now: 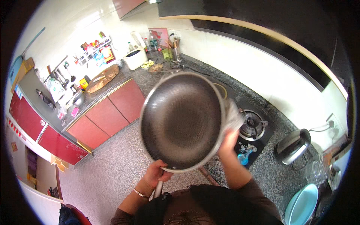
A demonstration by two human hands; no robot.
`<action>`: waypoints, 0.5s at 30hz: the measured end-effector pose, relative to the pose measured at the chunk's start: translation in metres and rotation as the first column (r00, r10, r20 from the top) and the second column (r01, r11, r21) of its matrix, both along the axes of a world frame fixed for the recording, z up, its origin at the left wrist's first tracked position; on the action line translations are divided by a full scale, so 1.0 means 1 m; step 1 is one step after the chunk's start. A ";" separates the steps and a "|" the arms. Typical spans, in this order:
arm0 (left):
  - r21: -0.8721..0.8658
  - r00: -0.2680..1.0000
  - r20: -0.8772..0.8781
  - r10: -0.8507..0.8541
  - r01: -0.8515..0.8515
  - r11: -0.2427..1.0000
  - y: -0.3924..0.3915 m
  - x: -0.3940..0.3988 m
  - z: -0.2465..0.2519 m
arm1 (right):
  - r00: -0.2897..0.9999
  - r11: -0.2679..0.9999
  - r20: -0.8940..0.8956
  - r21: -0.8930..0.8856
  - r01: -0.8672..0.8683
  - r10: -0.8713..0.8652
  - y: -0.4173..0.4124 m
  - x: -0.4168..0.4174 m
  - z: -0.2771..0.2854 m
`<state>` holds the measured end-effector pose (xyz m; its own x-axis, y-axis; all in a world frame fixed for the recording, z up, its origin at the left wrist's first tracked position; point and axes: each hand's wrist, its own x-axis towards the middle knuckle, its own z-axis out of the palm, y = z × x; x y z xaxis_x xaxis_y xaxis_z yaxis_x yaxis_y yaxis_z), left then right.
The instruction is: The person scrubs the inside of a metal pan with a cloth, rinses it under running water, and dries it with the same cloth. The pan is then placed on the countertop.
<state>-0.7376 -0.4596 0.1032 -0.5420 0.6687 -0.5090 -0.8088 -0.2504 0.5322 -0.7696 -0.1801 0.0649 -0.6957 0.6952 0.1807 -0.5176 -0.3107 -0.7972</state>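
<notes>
A dark frying pan (pixel 182 121) with a pale metal rim is held up in front of me, its inner face towards the camera. My left hand (pixel 156 174) grips it where the light handle (pixel 158 189) meets the rim, with the thumb over the edge. At the pan's right side, my right hand (pixel 229 140) has a whitish cloth (pixel 234 116) against the outer wall. The cloth is blurred and the right fingers are partly hidden behind the pan.
To the right lie a gas burner (pixel 253 123), a blue scrubbing brush (pixel 244 157), an electric kettle (pixel 294 146) and a light-blue basin (pixel 302 204). Further back are a wooden chopping board (pixel 102 78), a rice cooker (pixel 135 58) and a utensil holder (pixel 176 54). Red cabinets (pixel 111 114) stand left.
</notes>
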 end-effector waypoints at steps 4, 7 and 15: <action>-0.002 0.950 -0.073 -0.303 0.303 0.953 0.017 0.014 0.007 | 0.998 1.000 -0.057 0.021 0.020 -0.019 0.069 -0.032 0.059; 0.025 0.849 -0.066 -0.525 0.527 0.849 0.017 0.006 -0.010 | 0.997 0.992 -0.072 0.122 0.005 0.003 0.080 -0.043 0.085; -0.078 0.869 -0.054 -0.491 0.487 0.870 -0.002 -0.045 0.012 | 0.982 0.956 0.037 0.225 -0.188 0.184 0.017 -0.078 0.099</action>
